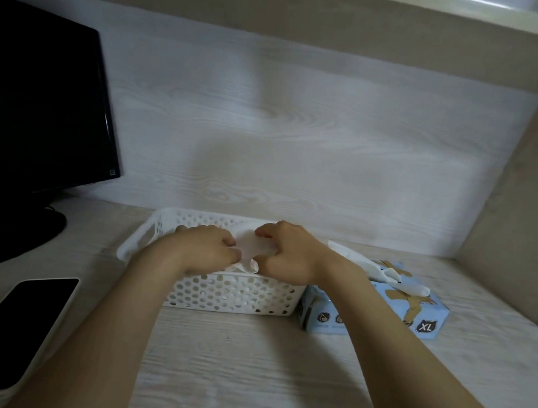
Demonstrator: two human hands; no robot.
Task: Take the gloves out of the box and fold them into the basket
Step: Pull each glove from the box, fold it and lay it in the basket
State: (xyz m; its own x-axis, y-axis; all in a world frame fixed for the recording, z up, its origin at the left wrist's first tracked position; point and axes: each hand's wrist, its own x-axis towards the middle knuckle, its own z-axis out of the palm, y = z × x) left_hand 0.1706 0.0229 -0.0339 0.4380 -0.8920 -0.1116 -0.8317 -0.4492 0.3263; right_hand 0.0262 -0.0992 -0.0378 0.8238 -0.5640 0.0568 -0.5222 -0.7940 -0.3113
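Note:
A white perforated basket (228,295) stands on the desk in front of me. Over its middle both hands hold one thin translucent white glove (251,249). My left hand (203,247) pinches the glove's left side with curled fingers. My right hand (286,253) grips its right side, thumb and fingers bent round the edge. To the right of the basket lies a light blue glove box (422,313) marked XL. Another white glove (390,275) sticks out of the box's top opening.
A black monitor (45,104) on its stand fills the left side. A white device with a dark screen (29,314) lies at the near left. A wood-grain back wall and a beige side panel (511,212) close the desk at the rear and right.

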